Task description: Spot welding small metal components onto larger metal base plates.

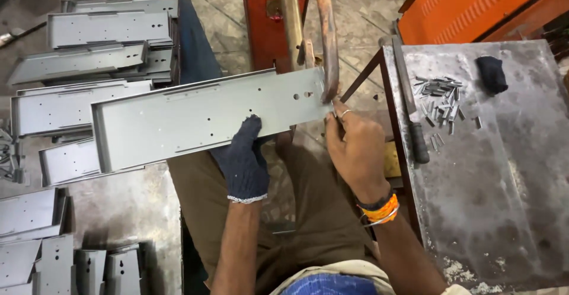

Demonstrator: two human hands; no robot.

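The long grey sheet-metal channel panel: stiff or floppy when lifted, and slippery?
The long grey sheet-metal channel panel probably stays stiff: folded edges, no visible sag beyond the gloved left hand. Its smooth finish may slip; the right hand steadies one end.

Grey panel [207, 117], navy (knitted) glove [244, 161].
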